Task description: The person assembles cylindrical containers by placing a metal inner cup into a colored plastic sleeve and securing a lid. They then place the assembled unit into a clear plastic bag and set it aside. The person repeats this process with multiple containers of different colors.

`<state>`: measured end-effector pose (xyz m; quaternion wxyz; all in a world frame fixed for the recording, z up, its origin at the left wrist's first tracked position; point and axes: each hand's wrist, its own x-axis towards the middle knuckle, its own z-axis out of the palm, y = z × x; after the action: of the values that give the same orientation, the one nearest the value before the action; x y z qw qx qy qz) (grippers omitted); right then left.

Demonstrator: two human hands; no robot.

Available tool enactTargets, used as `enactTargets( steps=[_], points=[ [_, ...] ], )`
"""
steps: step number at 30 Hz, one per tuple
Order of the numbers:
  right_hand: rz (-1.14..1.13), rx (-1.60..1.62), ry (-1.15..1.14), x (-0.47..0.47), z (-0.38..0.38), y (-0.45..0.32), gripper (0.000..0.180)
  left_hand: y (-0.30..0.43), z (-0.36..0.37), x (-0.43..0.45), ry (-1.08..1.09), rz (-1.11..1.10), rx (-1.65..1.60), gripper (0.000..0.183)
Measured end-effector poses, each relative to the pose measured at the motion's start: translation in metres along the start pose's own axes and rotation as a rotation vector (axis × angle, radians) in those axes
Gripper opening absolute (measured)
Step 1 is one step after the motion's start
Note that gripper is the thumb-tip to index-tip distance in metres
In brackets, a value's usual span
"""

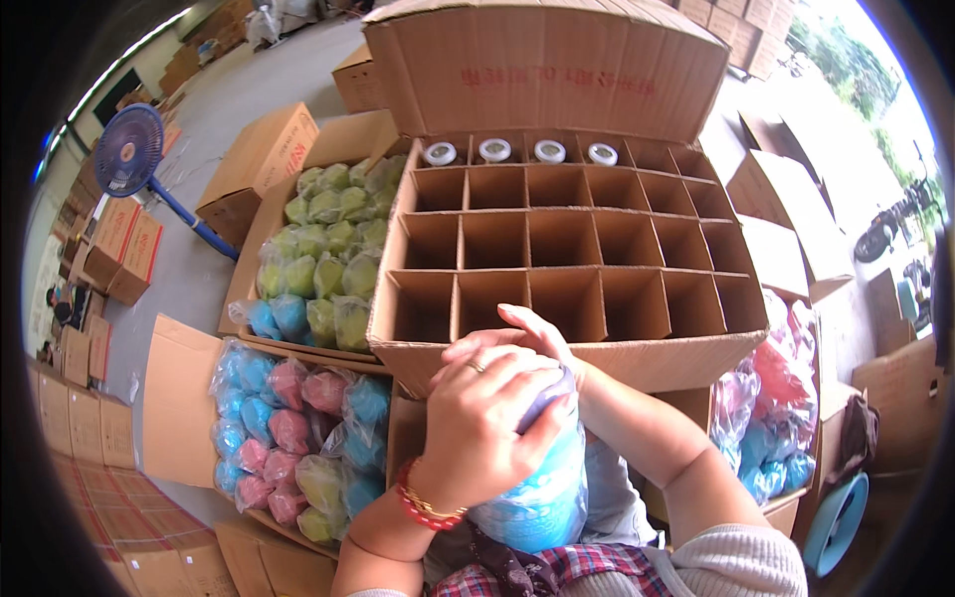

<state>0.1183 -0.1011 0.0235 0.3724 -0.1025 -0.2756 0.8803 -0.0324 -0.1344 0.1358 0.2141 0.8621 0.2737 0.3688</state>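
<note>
My left hand (492, 425), with a ring and red and gold bracelets, grips the greyish-purple upper end of a bulky blue cylindrical item (545, 492) in clear plastic. My right hand (545, 336) curves round the far side of the same upper end, its fingers partly behind my left hand. The item stands roughly upright against my body; its lower end is out of sight. Just beyond my hands is an open cardboard carton (671, 354) with a cardboard divider grid (559, 216). Several round white-rimmed tops (494, 150) show in its far row, towards the left.
At left, open cartons hold plastic-wrapped green bundles (328, 209) and blue and pink ones (287, 388). Pink and blue bundles (776, 388) fill a carton at right. A blue pedestal fan (128, 149) stands far left, with a light-blue round object (839, 522) low right. Stacked cartons (89, 425) line the left.
</note>
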Motion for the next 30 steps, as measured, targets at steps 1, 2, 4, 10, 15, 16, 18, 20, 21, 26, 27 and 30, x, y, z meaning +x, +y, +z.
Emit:
enactTargets(
  steps=[1, 2, 4, 10, 15, 16, 18, 20, 21, 26, 27, 30],
  points=[
    [-0.004, -0.022, 0.108, -0.011, 0.001, -0.002, 0.067, -0.011, 0.002, -0.003, -0.061, -0.035, -0.153, 0.019],
    [0.08, 0.026, 0.6, -0.021, 0.035, -0.01, 0.064, -0.033, 0.001, -0.01, -0.085, -0.028, -0.355, 0.02],
    [0.006, -0.562, 0.533, -0.051, 0.042, -0.015, 0.065, -0.085, 0.02, -0.028, -0.106, -0.036, -1.025, 0.021],
    [-0.021, -0.63, 0.578, -0.065, 0.038, -0.017, 0.064, -0.11, 0.028, -0.06, -0.021, -0.145, -1.414, 0.025],
    [0.07, 0.213, -0.024, 0.014, -0.014, -0.003, 0.074, -0.022, 0.0, 0.002, 0.008, 0.094, -0.183, 0.03],
    [0.056, 0.218, -0.141, 0.023, -0.017, 0.001, 0.073, -0.007, 0.0, 0.006, -0.039, 0.03, -0.079, 0.027],
    [0.032, 0.14, -0.105, 0.021, -0.019, 0.007, 0.07, -0.009, 0.003, -0.002, -0.028, 0.005, 0.021, 0.021],
    [0.005, 0.017, 0.111, -0.004, -0.005, -0.001, 0.068, -0.034, 0.005, -0.007, -0.086, 0.054, -0.276, 0.017],
    [-0.01, -0.087, 0.219, -0.018, 0.009, -0.005, 0.067, -0.05, 0.005, -0.013, -0.122, 0.057, -0.457, 0.017],
    [-0.076, -1.088, 0.499, -0.062, 0.084, -0.019, 0.075, -0.122, 0.031, -0.062, -0.163, -0.013, -1.509, 0.026],
    [-0.077, -1.142, 0.545, -0.064, 0.084, -0.016, 0.076, -0.121, 0.028, -0.061, -0.174, -0.023, -1.486, 0.026],
    [0.001, -0.668, 0.601, -0.045, 0.067, -0.023, 0.072, -0.102, 0.006, -0.055, -0.194, -0.097, -1.317, 0.026]
  ],
)
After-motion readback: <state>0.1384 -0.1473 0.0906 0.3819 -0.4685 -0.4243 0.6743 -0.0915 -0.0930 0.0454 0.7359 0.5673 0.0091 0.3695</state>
